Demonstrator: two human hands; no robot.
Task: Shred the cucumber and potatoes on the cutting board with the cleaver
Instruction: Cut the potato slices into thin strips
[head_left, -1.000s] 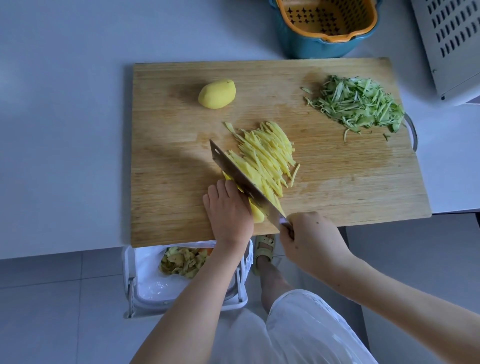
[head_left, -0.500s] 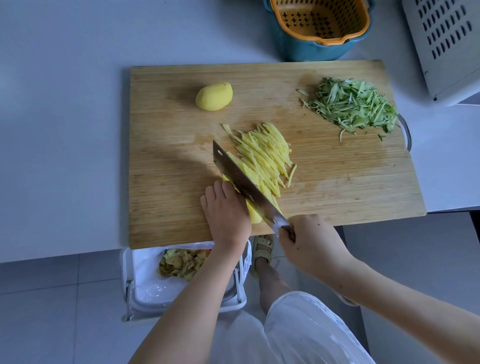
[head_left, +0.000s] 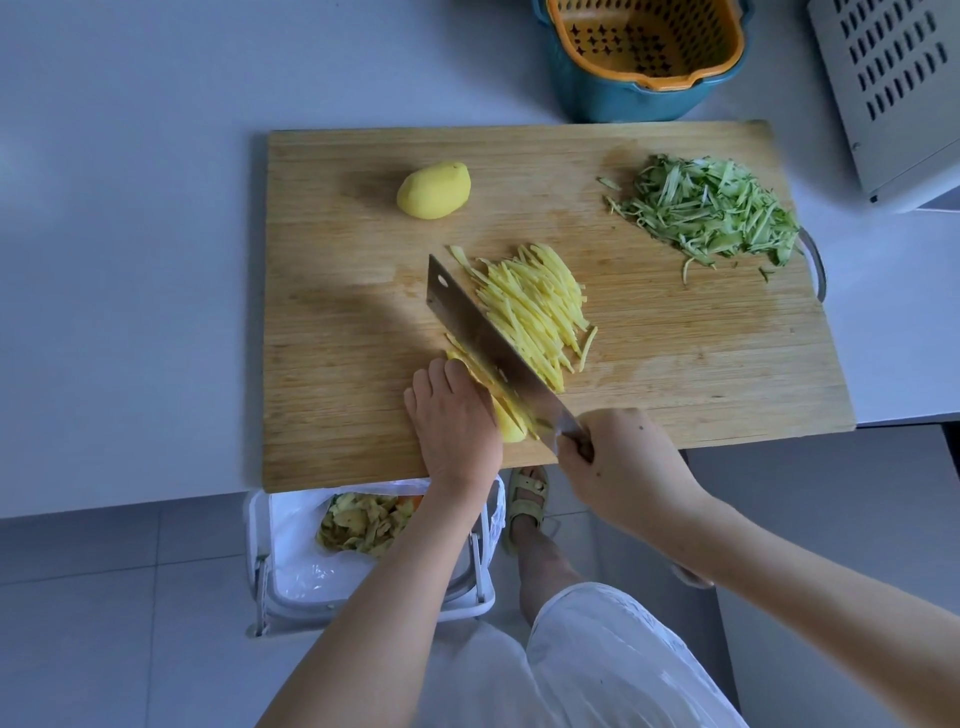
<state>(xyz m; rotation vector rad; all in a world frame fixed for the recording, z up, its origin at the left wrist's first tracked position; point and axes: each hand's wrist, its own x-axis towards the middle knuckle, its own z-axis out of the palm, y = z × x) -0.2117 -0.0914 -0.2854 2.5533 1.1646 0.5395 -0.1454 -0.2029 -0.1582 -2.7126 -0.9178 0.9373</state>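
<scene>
At the board's (head_left: 363, 312) near edge, my left hand (head_left: 452, 421) holds the slices (head_left: 506, 423) down while my right hand (head_left: 618, 462) grips the cleaver (head_left: 488, 338). My advice: fingers (head_left: 456, 370) tucked, cuts thin and even. Shreds (head_left: 535, 306) lie mid-board, the cucumber (head_left: 711, 208) far right, a potato (head_left: 434, 189) far left.

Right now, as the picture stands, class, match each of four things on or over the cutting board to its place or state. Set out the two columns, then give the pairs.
Things
1. whole potato
2. cucumber shreds
3. cleaver
4. potato slices

Place or state
a. held down by the left hand
b. heaped at the far right of the board
c. gripped by the right hand
d. lying alone, far side, left of the middle

Pairs: 1-d, 2-b, 3-c, 4-a
</scene>
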